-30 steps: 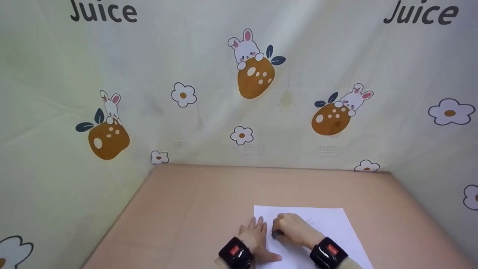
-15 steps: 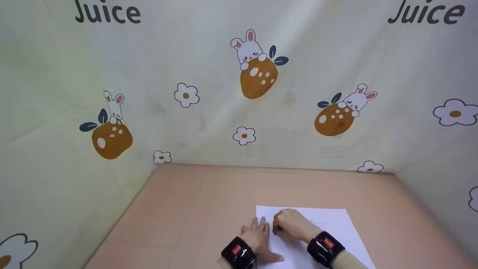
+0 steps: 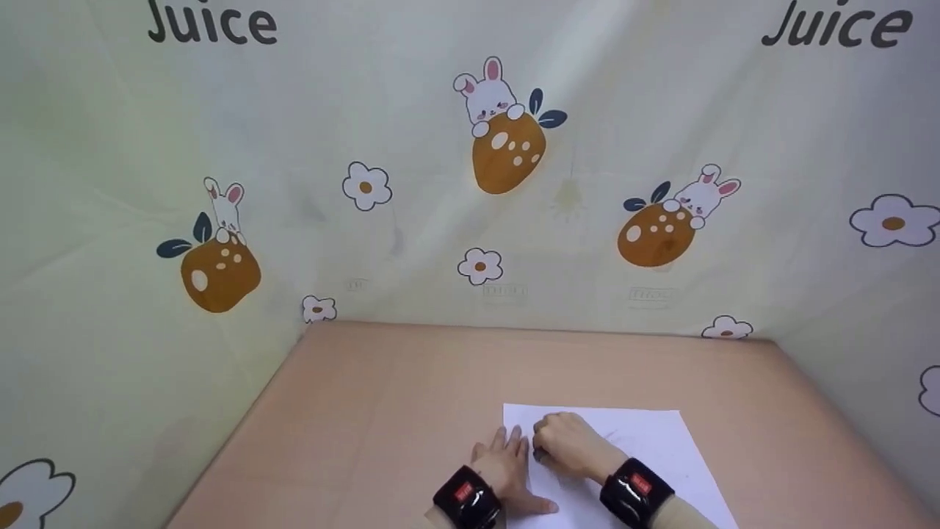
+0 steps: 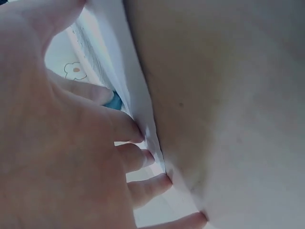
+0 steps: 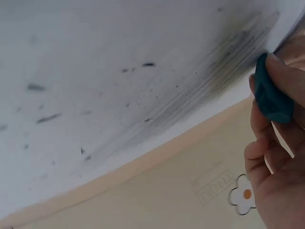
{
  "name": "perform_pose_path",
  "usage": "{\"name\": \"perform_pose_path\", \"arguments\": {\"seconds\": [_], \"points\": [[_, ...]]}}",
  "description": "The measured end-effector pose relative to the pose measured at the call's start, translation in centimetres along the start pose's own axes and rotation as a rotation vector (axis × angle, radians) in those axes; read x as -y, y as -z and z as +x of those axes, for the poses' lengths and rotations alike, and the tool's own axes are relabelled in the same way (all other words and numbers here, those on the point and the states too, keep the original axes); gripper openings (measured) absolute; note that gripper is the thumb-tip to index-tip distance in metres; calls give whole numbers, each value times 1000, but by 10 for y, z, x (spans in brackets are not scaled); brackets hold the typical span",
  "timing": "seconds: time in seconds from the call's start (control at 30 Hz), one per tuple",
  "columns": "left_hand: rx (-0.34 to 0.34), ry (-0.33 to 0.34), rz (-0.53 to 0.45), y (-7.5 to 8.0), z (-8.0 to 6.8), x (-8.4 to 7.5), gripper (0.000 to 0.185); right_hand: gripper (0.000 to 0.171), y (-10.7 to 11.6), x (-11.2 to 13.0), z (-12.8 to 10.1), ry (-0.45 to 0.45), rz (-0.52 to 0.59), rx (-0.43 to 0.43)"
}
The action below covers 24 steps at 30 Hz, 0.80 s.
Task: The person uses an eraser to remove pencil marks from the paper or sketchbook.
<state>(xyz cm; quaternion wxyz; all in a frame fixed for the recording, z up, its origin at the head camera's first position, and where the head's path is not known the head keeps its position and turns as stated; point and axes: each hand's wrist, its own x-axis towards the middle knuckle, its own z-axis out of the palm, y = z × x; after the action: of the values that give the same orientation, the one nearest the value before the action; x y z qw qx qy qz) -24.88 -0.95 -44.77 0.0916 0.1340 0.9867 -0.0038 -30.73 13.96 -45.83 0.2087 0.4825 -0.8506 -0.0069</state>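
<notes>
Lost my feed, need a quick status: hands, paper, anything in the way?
Left hand flat, pressing paper edge. Right hand pinching teal eraser on grey smudges. Nothing blocking.

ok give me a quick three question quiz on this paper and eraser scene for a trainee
1. True or false: the left hand lies flat at the left edge of the white paper.
2. What does the right hand pinch? A) a blue-green eraser B) a pencil C) nothing
3. What marks the paper near the eraser?

Key: 1 true. 2 A. 3 grey pencil smudges.
</notes>
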Motion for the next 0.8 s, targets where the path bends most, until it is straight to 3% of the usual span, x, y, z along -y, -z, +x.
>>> {"name": "perform_pose_path", "arguments": {"seconds": [0.13, 0.3, 0.4, 0.57, 0.67, 0.8], "points": [[-4, -2, -21, -1, -1, -1, 103, 12, 4, 1, -4, 32, 38, 26], [19, 11, -17, 2, 1, -2, 103, 11, -3, -12, 2, -82, 82, -3], [34, 17, -21, 2, 2, -2, 104, 12, -3, -9, 3, -60, 25, -4], [42, 7, -36, 0, 1, -3, 104, 13, 6, -3, 1, 14, 35, 100], [42, 9, -21, 2, 2, -4, 104, 13, 5, -12, 3, -43, 103, 115], [40, 13, -8, 2, 3, -3, 104, 12, -3, -20, 4, -123, 114, 44]]}}
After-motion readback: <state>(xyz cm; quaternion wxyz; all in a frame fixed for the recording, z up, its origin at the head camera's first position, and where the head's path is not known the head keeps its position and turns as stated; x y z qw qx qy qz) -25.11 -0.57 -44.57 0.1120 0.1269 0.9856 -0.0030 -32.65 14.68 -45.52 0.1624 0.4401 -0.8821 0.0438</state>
